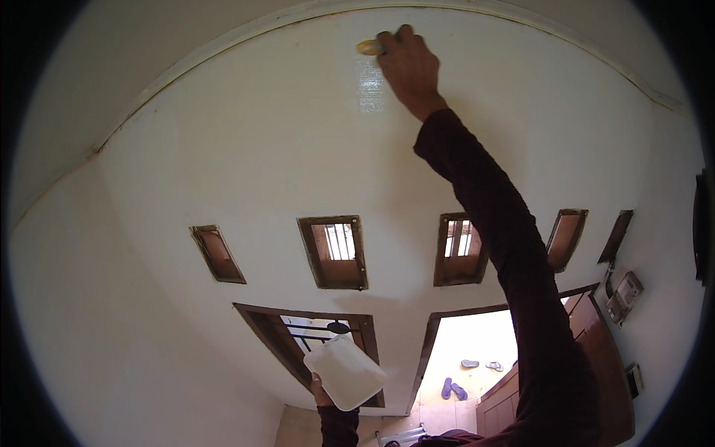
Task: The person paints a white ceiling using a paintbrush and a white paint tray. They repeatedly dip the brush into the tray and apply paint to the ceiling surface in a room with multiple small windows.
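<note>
High on the white wall (283, 127), my right hand (411, 68) is closed around a paintbrush (369, 48); only its yellowish, rounded end shows left of my fingers. Just below it, a wet patch (370, 88) shines on the wall. Low in the view, my left hand (320, 390) grips a white, rounded rectangular plastic container (345, 372) by its left side. The container is tilted, and its contents cannot be made out. Dark maroon sleeves cover both arms.
A row of small framed vents (331, 274) crosses the wall. Below are a barred window (261, 328) and an open doorway with a brown door (596, 350). Sandals (453, 389) lie on the floor outside. A meter box (624, 296) hangs at right; metal rungs (402, 436) show below me.
</note>
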A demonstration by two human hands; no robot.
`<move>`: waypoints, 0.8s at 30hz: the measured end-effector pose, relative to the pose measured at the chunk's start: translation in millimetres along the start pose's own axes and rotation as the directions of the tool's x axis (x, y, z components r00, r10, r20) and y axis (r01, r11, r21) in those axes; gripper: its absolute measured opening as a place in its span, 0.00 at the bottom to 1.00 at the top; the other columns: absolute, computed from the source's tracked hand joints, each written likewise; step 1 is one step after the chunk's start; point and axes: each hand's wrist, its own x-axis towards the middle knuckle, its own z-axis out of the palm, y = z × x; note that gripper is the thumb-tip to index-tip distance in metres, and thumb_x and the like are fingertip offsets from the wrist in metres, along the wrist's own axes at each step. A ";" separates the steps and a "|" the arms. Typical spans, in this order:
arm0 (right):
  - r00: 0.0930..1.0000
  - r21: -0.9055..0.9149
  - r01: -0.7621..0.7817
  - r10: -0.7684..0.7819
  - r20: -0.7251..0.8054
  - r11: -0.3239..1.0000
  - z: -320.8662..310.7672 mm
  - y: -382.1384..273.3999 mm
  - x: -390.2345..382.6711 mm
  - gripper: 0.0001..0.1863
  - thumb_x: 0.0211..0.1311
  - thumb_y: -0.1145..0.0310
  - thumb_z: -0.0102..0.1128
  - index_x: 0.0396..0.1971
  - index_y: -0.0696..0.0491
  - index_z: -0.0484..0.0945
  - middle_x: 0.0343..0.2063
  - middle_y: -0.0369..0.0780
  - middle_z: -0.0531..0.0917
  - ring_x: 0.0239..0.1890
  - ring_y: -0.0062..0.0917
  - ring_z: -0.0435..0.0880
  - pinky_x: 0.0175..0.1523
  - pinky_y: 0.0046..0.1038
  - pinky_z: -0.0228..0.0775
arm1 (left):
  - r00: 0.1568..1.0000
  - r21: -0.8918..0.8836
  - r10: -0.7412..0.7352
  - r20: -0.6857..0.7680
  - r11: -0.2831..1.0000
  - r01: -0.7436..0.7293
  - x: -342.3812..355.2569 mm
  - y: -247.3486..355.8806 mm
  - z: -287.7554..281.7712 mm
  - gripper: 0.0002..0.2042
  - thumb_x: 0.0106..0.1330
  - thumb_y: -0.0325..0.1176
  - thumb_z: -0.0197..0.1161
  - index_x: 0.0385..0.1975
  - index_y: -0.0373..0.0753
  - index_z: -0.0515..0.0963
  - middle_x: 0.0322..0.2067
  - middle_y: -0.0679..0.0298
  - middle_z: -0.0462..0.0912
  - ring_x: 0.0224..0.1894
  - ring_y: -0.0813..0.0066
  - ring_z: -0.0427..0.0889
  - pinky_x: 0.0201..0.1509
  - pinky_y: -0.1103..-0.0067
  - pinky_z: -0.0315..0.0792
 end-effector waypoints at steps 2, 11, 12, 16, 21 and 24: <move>0.996 0.119 0.077 -0.081 0.037 0.990 10.9 -28.5 -3.6 0.07 0.55 0.68 0.60 0.34 0.49 0.79 0.30 0.40 0.75 0.32 0.33 0.81 0.32 0.37 0.79 | 0.998 -0.028 -0.037 -0.047 0.999 0.036 -3.1 0.8 2.0 0.33 0.61 0.59 0.53 0.61 0.42 0.67 0.53 0.54 0.76 0.51 0.50 0.79 0.51 0.53 0.78; 0.946 0.450 -0.323 0.300 0.124 0.832 -9.5 56.9 10.7 0.19 0.58 0.56 0.61 0.38 0.59 0.79 0.34 0.47 0.84 0.37 0.41 0.84 0.44 0.39 0.74 | 0.994 -0.002 -0.067 -0.091 0.998 0.067 -0.7 3.8 0.0 0.33 0.62 0.60 0.49 0.61 0.42 0.67 0.54 0.54 0.76 0.51 0.51 0.79 0.52 0.53 0.77; 0.944 0.415 -0.327 0.312 0.104 0.849 -19.2 76.6 11.8 0.19 0.59 0.56 0.61 0.38 0.59 0.80 0.31 0.48 0.85 0.35 0.39 0.85 0.44 0.36 0.75 | 0.985 -0.013 -0.095 -0.142 0.995 0.094 -0.7 3.5 -0.4 0.33 0.62 0.60 0.49 0.61 0.42 0.67 0.54 0.54 0.76 0.52 0.51 0.79 0.52 0.53 0.77; 0.956 0.133 -0.293 0.284 0.078 0.947 -52.9 125.3 24.1 0.19 0.62 0.55 0.59 0.39 0.57 0.80 0.30 0.46 0.84 0.34 0.40 0.84 0.41 0.37 0.74 | 0.995 -0.122 -0.096 -0.041 0.988 0.091 2.6 1.7 -1.6 0.30 0.63 0.53 0.51 0.61 0.40 0.66 0.53 0.52 0.76 0.51 0.51 0.80 0.51 0.54 0.78; 0.998 -0.015 -0.033 0.034 0.045 0.999 -53.2 91.8 5.5 0.11 0.61 0.62 0.58 0.41 0.46 0.79 0.39 0.35 0.76 0.37 0.35 0.81 0.37 0.35 0.74 | 0.988 -0.120 -0.144 0.048 0.982 0.148 6.8 -0.8 -3.9 0.32 0.62 0.54 0.52 0.62 0.40 0.65 0.54 0.52 0.76 0.52 0.51 0.79 0.53 0.53 0.76; 0.993 0.052 0.121 -0.122 0.006 0.991 -30.6 38.2 -18.5 0.10 0.51 0.68 0.63 0.36 0.46 0.80 0.32 0.34 0.76 0.34 0.28 0.80 0.33 0.31 0.78 | 0.993 -0.143 -0.109 0.033 0.983 0.113 6.4 -1.2 -3.1 0.32 0.62 0.54 0.53 0.62 0.39 0.65 0.55 0.52 0.75 0.53 0.51 0.78 0.54 0.53 0.76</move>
